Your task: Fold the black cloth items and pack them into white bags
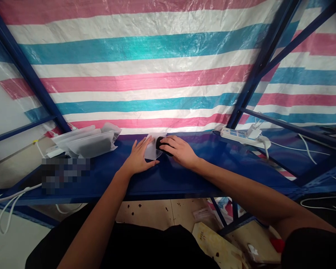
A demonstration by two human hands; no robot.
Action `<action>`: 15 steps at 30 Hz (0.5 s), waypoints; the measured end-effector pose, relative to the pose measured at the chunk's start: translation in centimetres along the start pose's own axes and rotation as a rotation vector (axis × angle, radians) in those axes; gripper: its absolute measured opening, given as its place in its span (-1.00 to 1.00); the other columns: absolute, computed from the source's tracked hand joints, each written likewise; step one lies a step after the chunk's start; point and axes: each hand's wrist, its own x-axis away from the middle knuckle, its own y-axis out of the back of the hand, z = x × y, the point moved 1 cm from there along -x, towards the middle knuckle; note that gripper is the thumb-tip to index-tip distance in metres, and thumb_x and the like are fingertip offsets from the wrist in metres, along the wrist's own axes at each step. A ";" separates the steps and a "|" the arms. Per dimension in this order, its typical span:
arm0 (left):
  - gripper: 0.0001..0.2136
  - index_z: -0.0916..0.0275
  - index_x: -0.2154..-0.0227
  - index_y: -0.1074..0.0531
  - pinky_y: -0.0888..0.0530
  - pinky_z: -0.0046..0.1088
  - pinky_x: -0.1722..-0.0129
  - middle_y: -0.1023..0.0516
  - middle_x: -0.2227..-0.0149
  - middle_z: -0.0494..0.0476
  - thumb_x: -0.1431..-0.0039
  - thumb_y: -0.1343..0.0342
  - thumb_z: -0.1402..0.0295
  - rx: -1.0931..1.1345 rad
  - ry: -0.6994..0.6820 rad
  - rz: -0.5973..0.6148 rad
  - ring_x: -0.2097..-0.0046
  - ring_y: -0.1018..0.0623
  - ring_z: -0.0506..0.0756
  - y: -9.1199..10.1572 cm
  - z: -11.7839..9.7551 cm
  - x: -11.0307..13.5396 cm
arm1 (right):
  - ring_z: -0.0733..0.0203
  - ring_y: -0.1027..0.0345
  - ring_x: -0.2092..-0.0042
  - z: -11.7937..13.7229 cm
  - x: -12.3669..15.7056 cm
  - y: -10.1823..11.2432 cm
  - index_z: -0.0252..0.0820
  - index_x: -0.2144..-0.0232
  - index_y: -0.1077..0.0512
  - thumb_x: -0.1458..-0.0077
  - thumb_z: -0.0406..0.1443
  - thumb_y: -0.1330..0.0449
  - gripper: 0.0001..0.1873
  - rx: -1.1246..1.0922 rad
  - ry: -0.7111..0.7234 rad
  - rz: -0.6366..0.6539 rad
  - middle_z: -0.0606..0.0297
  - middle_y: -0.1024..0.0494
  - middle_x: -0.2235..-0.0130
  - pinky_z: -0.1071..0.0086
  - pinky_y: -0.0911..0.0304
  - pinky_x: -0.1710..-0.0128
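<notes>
My left hand lies flat with fingers spread on a small clear plastic pouch on the blue shelf. My right hand is curled over a small black object at the pouch's right side, fingers closed on it. Part of the black object sits at the pouch's mouth; I cannot tell how far inside it is.
A pile of grey-white pouches lies at the shelf's left. A white power strip with a plugged charger and cables sits at the right. Blue frame posts rise on both sides before a striped tarp. Boxes lie on the floor below.
</notes>
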 end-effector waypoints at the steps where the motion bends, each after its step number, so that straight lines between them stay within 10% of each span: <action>1: 0.10 0.11 -0.62 0.16 -0.09 0.18 -0.55 -0.11 -0.59 0.39 -0.24 -0.36 -0.11 0.013 0.009 0.023 -0.59 -0.10 0.45 0.0 0.4 0.1 | -0.15 -0.30 -0.36 -0.1 0.0 0.0 0.00 -0.28 -0.47 -0.17 -0.59 -0.12 -0.29 -0.006 0.008 0.002 0.15 -0.49 -0.34 -0.12 -0.31 -0.38; 8: -0.20 0.08 -0.59 0.01 -0.35 -0.08 -0.46 -0.25 -0.54 0.32 -0.45 -0.21 0.07 0.140 -0.085 0.034 -0.51 -0.34 0.30 -0.3 0.5 -0.5 | -0.04 -0.36 -0.37 -0.7 0.4 -1.1 0.09 -0.33 -0.43 -0.25 -0.53 -0.15 -0.32 -0.249 0.029 -0.029 0.15 -0.46 -0.36 -0.03 -0.40 -0.35; 15: -0.22 0.08 -0.40 -0.35 -0.54 -0.11 -0.29 -0.55 -0.34 0.26 -0.20 -0.43 -0.05 0.156 -0.009 -0.067 -0.30 -0.59 0.36 0.3 -0.9 -0.8 | -0.08 -0.46 -0.23 -1.0 0.1 -2.1 0.08 -0.23 -0.54 -0.29 -0.20 -0.44 -0.51 -0.465 -0.102 -0.208 0.06 -0.51 -0.19 0.00 -0.47 -0.26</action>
